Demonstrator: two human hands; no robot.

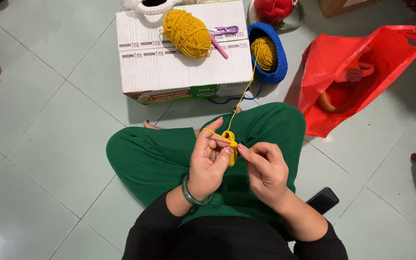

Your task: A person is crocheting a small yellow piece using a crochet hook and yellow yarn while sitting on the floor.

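I sit cross-legged in green trousers on a tiled floor. My left hand [209, 161] pinches a small yellow crochet piece [230, 142] over my lap, with the yarn strand [243, 94] looped across its index finger. My right hand [265, 168] is closed just right of the piece, fingers pinched as on a thin hook, which I cannot make out. The strand runs up to a yellow yarn ball [264, 52] inside a blue crocheted basket [278, 72].
A white cardboard box [169, 72] ahead carries a larger yellow yarn ball [187, 32], purple snips [225, 30] and a pink hook [219, 47]. A red plastic bag [333, 62] lies at right, a black phone [322, 200] by my right knee.
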